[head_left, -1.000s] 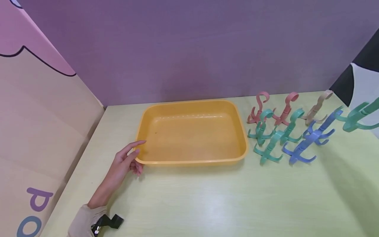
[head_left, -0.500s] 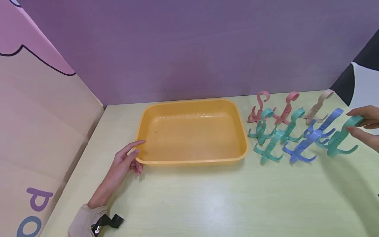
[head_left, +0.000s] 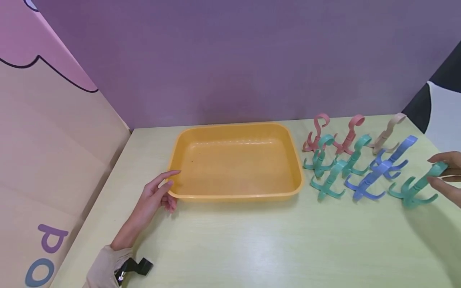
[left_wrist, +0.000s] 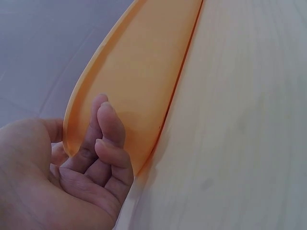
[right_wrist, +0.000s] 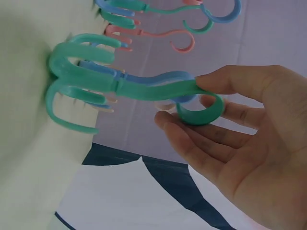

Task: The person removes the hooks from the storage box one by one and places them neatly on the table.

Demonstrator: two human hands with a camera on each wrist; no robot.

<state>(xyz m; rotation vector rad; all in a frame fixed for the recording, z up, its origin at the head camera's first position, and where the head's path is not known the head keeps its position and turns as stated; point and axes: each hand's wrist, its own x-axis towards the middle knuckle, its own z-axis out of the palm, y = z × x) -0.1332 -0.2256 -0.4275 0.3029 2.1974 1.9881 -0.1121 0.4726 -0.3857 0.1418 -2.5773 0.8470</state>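
My left hand point(head_left: 153, 196) holds the near left corner of a shallow orange plastic tray point(head_left: 237, 197). Its thumb and index finger reach over the rim, while the other fingers curl outside the wall in the left wrist view. At the far right, my right hand point(head_left: 448, 176) pinches the curved top of a green multi-claw hanging hook point(head_left: 414, 192). In the right wrist view this hook point(right_wrist: 86, 76) has its claws down at the tabletop, and thumb and fingers point(right_wrist: 230, 79) are about its curl. Part of the right hand lies outside the head view.
Several similar hooks stand upright right of the tray: green point(head_left: 329, 180), blue point(head_left: 369, 182), pink point(head_left: 347, 136) and a pale one point(head_left: 387, 134). A purple panel point(head_left: 245, 60) rises behind the pale table point(head_left: 252, 244); a printed panel point(head_left: 54, 152) borders the left.
My right hand has come into view from the right and brought the green hook down to the table, beside the blue ones. The left hand stays at the tray's corner.
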